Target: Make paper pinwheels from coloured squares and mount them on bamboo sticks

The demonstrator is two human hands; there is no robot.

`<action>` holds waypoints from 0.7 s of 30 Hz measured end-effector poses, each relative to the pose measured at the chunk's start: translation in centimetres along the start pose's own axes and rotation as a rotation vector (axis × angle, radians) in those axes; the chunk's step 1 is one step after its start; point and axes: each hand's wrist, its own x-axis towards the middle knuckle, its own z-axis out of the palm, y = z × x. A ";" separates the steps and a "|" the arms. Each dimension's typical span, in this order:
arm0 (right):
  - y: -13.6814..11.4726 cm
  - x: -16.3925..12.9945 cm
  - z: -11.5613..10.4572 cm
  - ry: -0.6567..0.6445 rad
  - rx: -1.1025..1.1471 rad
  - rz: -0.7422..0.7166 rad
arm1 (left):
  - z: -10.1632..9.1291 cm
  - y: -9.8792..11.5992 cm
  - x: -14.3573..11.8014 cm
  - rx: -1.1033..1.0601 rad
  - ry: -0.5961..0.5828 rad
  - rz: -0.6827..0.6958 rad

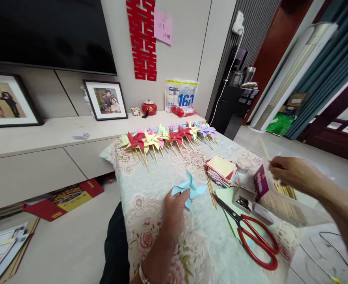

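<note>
My left hand (175, 205) is closed on a light-blue paper pinwheel (193, 189), thumb at its centre, a little above the tablecloth. No stick shows on this pinwheel. My right hand (286, 169) is closed over the rim of a clear plastic box (283, 205), with a thin wooden stick (263, 148) sticking up from the fingers. More wooden sticks (286, 191) lie inside that box. Between the hands are scissors with red handles (259, 240), a small open box of metal pins (244, 199), a stack of coloured paper squares (221, 167) and several loose sticks (211, 192).
Finished pinwheels on sticks (174, 136) lie in a row at the table's far end. A round clear container (244, 164) stands by the paper stack. The flowered tablecloth (150, 197) covers the table. Behind it runs a white cabinet (58, 136) with framed photos (106, 100).
</note>
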 end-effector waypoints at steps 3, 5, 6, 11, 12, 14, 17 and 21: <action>-5.9 -4.1 3.2 -0.339 0.404 -0.162 | -0.3 0.4 0.2 -0.105 -0.020 -0.009; -9.3 -6.0 6.6 -0.472 0.591 -0.200 | -0.5 0.8 0.4 -0.180 -0.035 -0.005; -10.6 -6.6 8.4 -0.516 0.659 -0.241 | -0.6 1.0 0.5 -0.213 -0.038 0.000; -13.2 -7.2 15.0 -0.688 0.842 -0.248 | -0.6 1.6 0.7 -0.283 -0.099 0.058; -13.3 -7.2 15.5 -0.719 0.854 -0.261 | -0.6 1.5 0.6 -0.271 -0.127 0.063; -13.2 -7.5 16.1 -0.778 0.876 -0.287 | -0.5 1.4 0.5 -0.236 -0.158 0.066; -12.5 -7.9 16.1 -0.892 0.935 -0.311 | -0.4 1.0 0.3 -0.188 -0.114 0.077; -10.9 -7.7 15.5 -0.742 1.093 -0.283 | -0.3 0.7 0.2 -0.104 -0.047 0.084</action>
